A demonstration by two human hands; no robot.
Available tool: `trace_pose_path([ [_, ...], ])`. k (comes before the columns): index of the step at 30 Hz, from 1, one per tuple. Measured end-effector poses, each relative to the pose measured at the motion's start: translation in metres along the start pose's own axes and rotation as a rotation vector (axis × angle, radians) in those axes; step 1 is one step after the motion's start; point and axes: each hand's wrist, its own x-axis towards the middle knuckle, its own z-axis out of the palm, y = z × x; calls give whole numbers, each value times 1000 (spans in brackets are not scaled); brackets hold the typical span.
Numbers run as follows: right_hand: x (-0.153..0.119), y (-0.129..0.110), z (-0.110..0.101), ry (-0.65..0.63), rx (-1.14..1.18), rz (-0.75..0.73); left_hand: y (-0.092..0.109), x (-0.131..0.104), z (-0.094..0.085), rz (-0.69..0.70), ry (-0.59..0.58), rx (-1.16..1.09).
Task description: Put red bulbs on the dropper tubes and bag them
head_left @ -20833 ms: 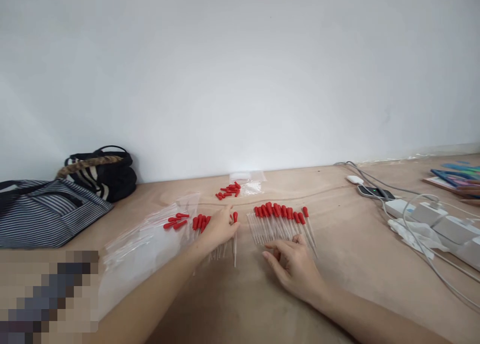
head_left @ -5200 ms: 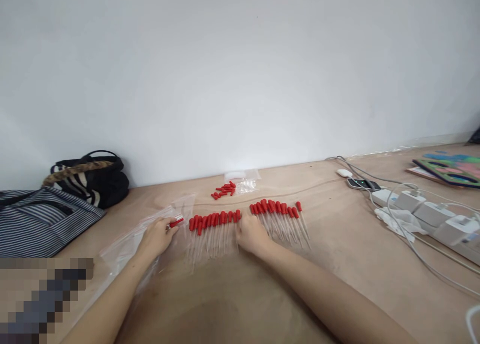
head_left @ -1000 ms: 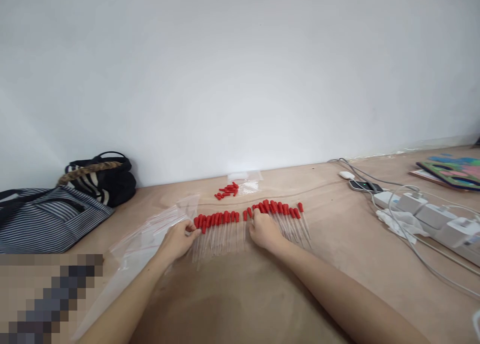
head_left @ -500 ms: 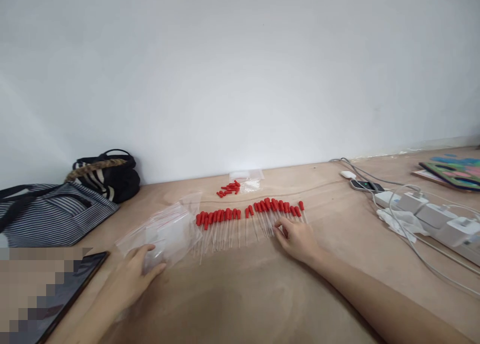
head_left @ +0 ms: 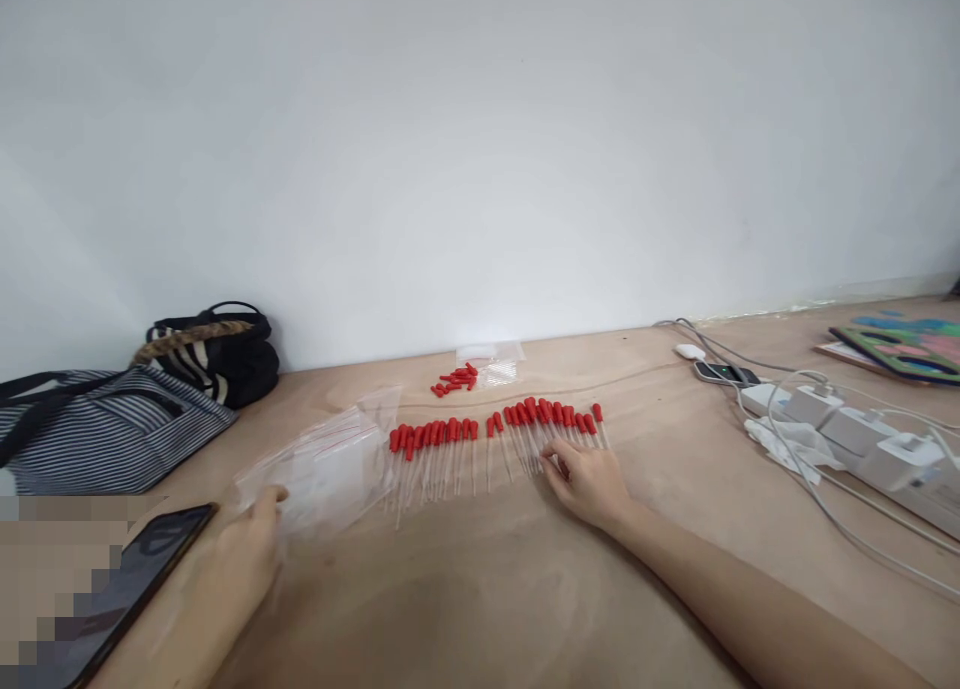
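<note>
In the head view, the droppers with red bulbs lie in a long curved row on the wooden table. Their bulbs point toward the wall and their clear tubes point toward the person. Two droppers lie a little apart in the middle of this row.

The right hand is at the right part of the row, over the tubes. Its fingers are bent, with the thumb and the index finger close together, and I cannot tell if a tube is between them. The left hand is blurred, with one finger stretched forward over the near left edge of the clear plastic bags. I cannot tell if it touches them or holds something.

Behind the row, the loose red bulbs lie in a small heap, just beside a small clear bag. At the left side there are a phone, a striped bag and a black bag. At the right side, the white chargers stand in a line, with cables around them.
</note>
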Motion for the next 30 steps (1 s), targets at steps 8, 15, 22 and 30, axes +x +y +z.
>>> trace_pose_path([
  [8, -4, -12, -11, -69, 250, -220, 78, -7, 6, 852, -97, -710],
  [15, -12, -22, -17, -263, 274, -387, 137, -26, -6, 1024, -198, -867],
  [22, -16, -25, -16, -249, 374, -270, 151, -36, -1, 817, -137, -928],
  [30, -17, -29, -11, -278, 491, -234, 158, -42, 12, 759, -266, -912],
])
